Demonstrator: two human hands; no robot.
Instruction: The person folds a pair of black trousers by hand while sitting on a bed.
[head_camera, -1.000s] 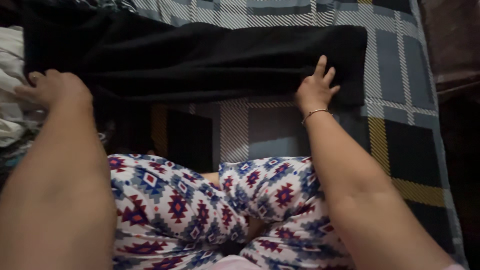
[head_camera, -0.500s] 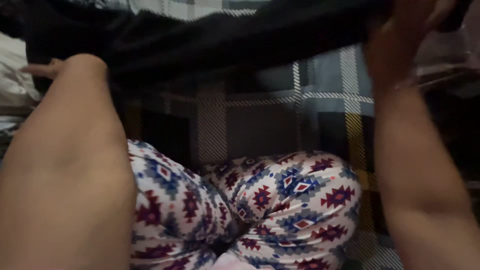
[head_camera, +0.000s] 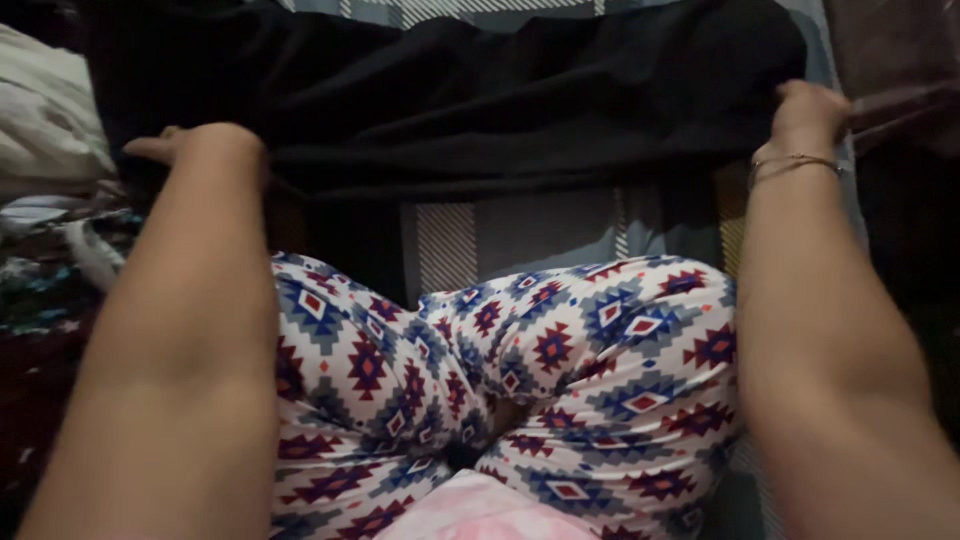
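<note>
A long black garment (head_camera: 470, 100) lies stretched across a plaid bedspread (head_camera: 530, 230) in front of my crossed legs in patterned trousers (head_camera: 510, 380). My left hand (head_camera: 190, 145) rests at the garment's left end, fingers curled on the fabric edge. My right hand (head_camera: 808, 112), with a thin bracelet at the wrist, grips the garment's right end near the bedspread's edge. The cloth is pulled out flat between both hands.
A pile of pale and dark clothes (head_camera: 50, 150) sits at the left. A dark reddish surface (head_camera: 890, 60) borders the bedspread on the right. A pink item (head_camera: 480, 510) shows at the bottom by my lap.
My right hand lifted the garment's right end, swung it rightward and set it down farther out. The garment now lies longer across the bedspread. My left hand stayed at the left end.
</note>
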